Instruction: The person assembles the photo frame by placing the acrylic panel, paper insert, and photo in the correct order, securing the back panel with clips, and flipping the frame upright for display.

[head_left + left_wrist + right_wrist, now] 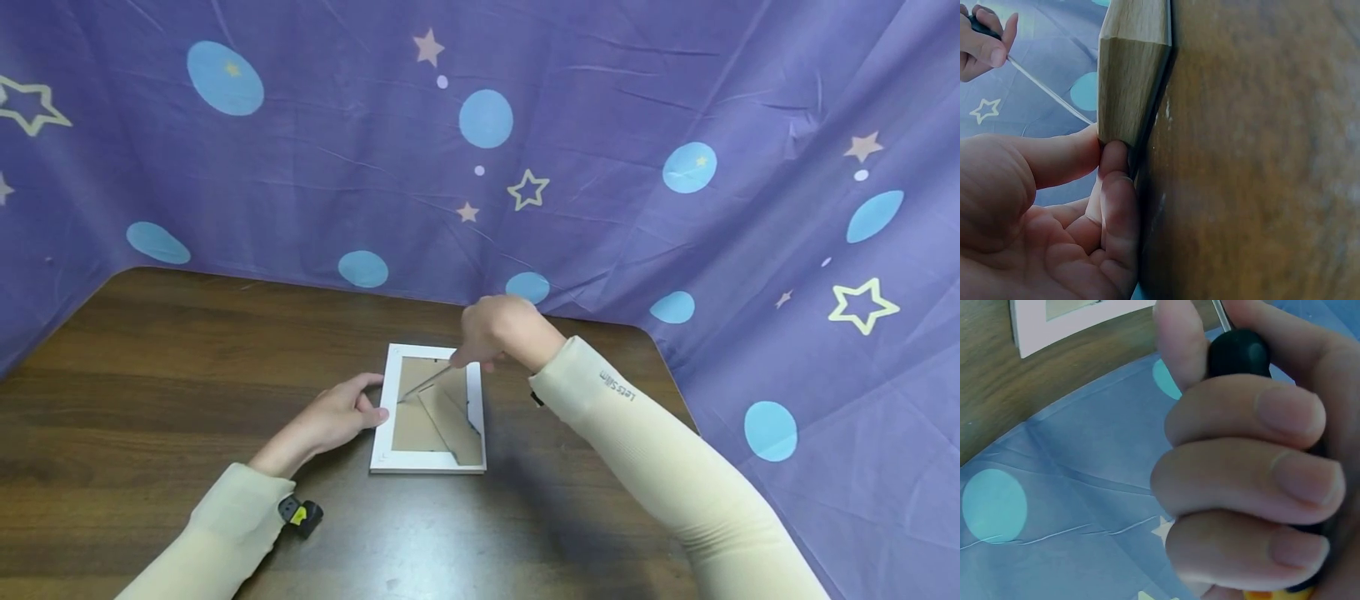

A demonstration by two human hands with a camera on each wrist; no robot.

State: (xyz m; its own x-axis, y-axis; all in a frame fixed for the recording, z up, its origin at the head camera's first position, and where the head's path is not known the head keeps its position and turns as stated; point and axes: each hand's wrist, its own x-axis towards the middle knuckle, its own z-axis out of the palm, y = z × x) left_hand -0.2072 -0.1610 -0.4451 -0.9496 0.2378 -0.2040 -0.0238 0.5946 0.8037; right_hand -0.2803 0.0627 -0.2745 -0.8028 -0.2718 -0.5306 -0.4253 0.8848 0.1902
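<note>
- One purple cloth (pixel 360 183), printed with blue ovals, dots and stars, hangs in front of you and down both sides.
- Below it you have the brown wooden table (pixel 187 358), its surface shiny near you.
- Two pale sleeves, left (pixel 217 533) and right (pixel 660 458), cover your forearms; the right one bears dark lettering.
- Your white frame (pixel 420 462) lies flat on the table between your hands, its outer side showing wood grain in the left wrist view.
- Inside the frame you see a brown panel (pixel 416 427), with a slanting strip on it and small dark marks along its right side.
- Your left hand (pixel 337 421) pinches the frame's left edge, thumb against the rim and fingertip at the side.
- Your right hand (pixel 495 331), raised over the frame's far right corner, is curled tightly round a screwdriver-like tool (pixel 1239 355).
- That tool has a dark handle with yellow at its end; its thin metal shaft (pixel 1047 89) slants down to the frame's left inner edge. You cannot tell whether the tip touches.
- A small black device (pixel 302 515) with a yellow patch sits at your left wrist.
</note>
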